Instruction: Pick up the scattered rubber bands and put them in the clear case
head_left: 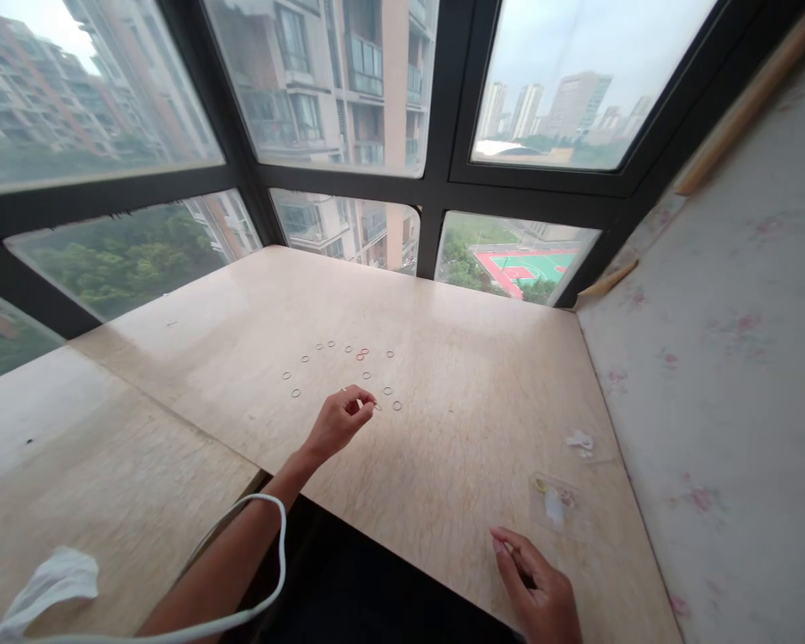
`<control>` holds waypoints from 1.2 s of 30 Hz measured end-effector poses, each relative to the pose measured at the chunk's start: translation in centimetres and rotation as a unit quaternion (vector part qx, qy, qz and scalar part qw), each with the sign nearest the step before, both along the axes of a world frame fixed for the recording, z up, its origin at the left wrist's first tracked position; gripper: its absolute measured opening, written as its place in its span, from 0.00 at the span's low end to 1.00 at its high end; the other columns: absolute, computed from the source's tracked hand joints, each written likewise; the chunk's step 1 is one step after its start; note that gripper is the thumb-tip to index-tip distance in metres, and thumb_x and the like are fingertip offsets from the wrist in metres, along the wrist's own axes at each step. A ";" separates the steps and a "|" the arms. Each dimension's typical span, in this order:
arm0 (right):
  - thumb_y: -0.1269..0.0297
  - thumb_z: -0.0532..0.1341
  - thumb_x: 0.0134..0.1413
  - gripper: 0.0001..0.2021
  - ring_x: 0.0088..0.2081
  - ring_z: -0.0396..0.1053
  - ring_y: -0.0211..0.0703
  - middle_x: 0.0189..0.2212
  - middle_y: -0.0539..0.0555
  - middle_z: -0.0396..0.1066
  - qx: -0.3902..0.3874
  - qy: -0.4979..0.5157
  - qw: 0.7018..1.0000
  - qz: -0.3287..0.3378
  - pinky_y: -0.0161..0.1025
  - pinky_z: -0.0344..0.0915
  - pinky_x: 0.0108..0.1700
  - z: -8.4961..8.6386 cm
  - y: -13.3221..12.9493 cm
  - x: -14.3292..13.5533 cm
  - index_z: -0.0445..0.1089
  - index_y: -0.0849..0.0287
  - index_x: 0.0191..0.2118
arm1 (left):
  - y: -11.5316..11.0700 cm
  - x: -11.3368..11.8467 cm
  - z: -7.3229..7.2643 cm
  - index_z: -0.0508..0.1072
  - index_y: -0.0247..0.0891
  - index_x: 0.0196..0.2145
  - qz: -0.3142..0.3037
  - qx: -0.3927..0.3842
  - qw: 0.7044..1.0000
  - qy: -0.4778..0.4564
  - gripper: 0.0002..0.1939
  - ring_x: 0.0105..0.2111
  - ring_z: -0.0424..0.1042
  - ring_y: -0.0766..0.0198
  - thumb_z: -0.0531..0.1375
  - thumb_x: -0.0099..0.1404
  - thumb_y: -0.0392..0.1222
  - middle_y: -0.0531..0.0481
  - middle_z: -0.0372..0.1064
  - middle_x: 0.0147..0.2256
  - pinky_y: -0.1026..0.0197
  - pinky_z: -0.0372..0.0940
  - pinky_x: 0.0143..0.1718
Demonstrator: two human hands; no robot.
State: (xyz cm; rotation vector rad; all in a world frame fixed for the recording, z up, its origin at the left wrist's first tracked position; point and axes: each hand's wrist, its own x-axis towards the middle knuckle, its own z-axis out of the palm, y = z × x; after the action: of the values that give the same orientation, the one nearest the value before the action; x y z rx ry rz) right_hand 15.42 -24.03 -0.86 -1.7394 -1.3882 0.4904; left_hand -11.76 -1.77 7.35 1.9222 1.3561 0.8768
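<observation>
Over the middle of the pale table, my left hand [342, 416] is closed in a pinch on a small thin ring [378, 408] that shows at the fingertips. Just right of it lies a red ring [397, 406]. Several dark thin rings are spread in a loose arc beyond the hand, among them one dark ring [387, 391]. Two red rings [362, 355] touch each other near the arc's top. Close to the table's front edge, my right hand [537, 581] has its thumb and fingers brought together; whether anything sits between them cannot be made out.
A clear plastic box [555, 503] with yellowish rings and a white piece stands at the right, small white objects [580, 441] beyond it. A white cable [278, 555] loops across my left forearm. White tissue [60, 577] lies lower left. Windows and a papered wall [724, 402] border the table.
</observation>
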 end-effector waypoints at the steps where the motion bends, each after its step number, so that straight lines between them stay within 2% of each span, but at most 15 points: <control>1: 0.54 0.58 0.57 0.15 0.31 0.78 0.45 0.32 0.57 0.80 0.006 0.000 1.000 -0.009 0.30 0.73 0.33 0.2 0.0 -0.3 0.78 0.59 0.36 | -0.3 1.2 0.0 0.74 0.37 0.28 -0.012 -0.013 1.000 -0.025 0.08 0.19 0.57 0.71 0.56 0.59 0.42 0.56 0.62 0.20 0.68 0.54 0.20; 7: 0.58 0.55 0.61 0.15 0.29 0.76 0.43 0.30 0.56 0.79 0.000 0.008 1.000 -0.019 0.33 0.72 0.32 1.4 0.5 -1.3 0.77 0.59 0.37 | -2.3 8.8 0.0 0.75 0.37 0.27 -0.099 -0.059 0.989 -0.097 0.08 0.18 0.55 0.72 0.57 0.58 0.40 0.57 0.61 0.18 0.68 0.51 0.19; 13: 0.61 0.54 0.61 0.14 0.23 0.71 0.40 0.23 0.52 0.75 -0.011 0.020 0.999 -0.043 0.33 0.67 0.28 1.8 0.8 -1.5 0.76 0.60 0.37 | -5.3 17.0 -0.7 0.77 0.38 0.29 -0.205 -0.054 0.971 -0.112 0.07 0.19 0.60 0.71 0.59 0.59 0.39 0.52 0.70 0.24 0.67 0.55 0.21; 17: 0.63 0.54 0.60 0.13 0.22 0.68 0.39 0.21 0.51 0.72 -0.003 0.033 0.998 -0.050 0.33 0.64 0.27 1.8 0.8 -1.6 0.76 0.60 0.37 | -6.7 21.3 -1.7 0.79 0.39 0.31 -0.278 -0.009 0.958 -0.067 0.07 0.22 0.64 0.70 0.59 0.60 0.37 0.49 0.75 0.30 0.65 0.61 0.27; 20: 0.65 0.54 0.60 0.13 0.21 0.66 0.38 0.19 0.49 0.70 0.001 0.046 0.998 -0.053 0.34 0.62 0.26 1.8 0.9 -1.6 0.76 0.60 0.37 | -7.1 23.4 -2.4 0.80 0.41 0.34 -0.323 0.011 0.946 -0.015 0.09 0.25 0.68 0.67 0.59 0.62 0.37 0.48 0.75 0.34 0.62 0.63 0.31; 24: 0.67 0.54 0.58 0.12 0.20 0.65 0.37 0.18 0.48 0.68 0.006 0.059 0.997 -0.053 0.33 0.60 0.25 1.7 1.0 -1.5 0.76 0.59 0.38 | -7.3 24.7 -3.2 0.80 0.42 0.34 -0.350 0.017 0.937 0.019 0.10 0.29 0.70 0.65 0.58 0.64 0.37 0.47 0.75 0.34 0.61 0.63 0.33; 29: 0.67 0.54 0.58 0.12 0.21 0.65 0.37 0.19 0.48 0.69 0.007 0.070 0.996 -0.048 0.33 0.60 0.26 1.9 0.9 -1.4 0.76 0.59 0.37 | -7.2 24.6 -3.9 0.80 0.43 0.36 -0.356 0.023 0.934 0.027 0.11 0.29 0.70 0.65 0.57 0.66 0.39 0.47 0.75 0.35 0.61 0.63 0.34; 32: 0.66 0.54 0.59 0.12 0.21 0.66 0.38 0.19 0.49 0.69 0.001 0.071 0.997 -0.042 0.33 0.62 0.27 2.1 0.7 -1.4 0.76 0.60 0.36 | -6.7 23.3 -3.9 0.80 0.42 0.40 -0.330 0.016 0.944 0.011 0.11 0.27 0.69 0.66 0.57 0.65 0.39 0.47 0.75 0.35 0.62 0.63 0.33; 36: 0.63 0.54 0.60 0.13 0.23 0.68 0.39 0.21 0.50 0.71 -0.009 0.064 0.997 -0.039 0.32 0.64 0.27 2.2 0.6 -1.4 0.76 0.59 0.37 | -5.3 19.4 -4.3 0.80 0.40 0.39 -0.253 0.022 0.967 -0.013 0.11 0.25 0.67 0.67 0.57 0.65 0.40 0.47 0.74 0.33 0.64 0.62 0.30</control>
State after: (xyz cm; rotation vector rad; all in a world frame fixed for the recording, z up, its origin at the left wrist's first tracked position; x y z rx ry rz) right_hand 14.07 -23.40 1.31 -1.7390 -1.2246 0.5622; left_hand 7.67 -7.03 3.01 2.1410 0.7698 0.6752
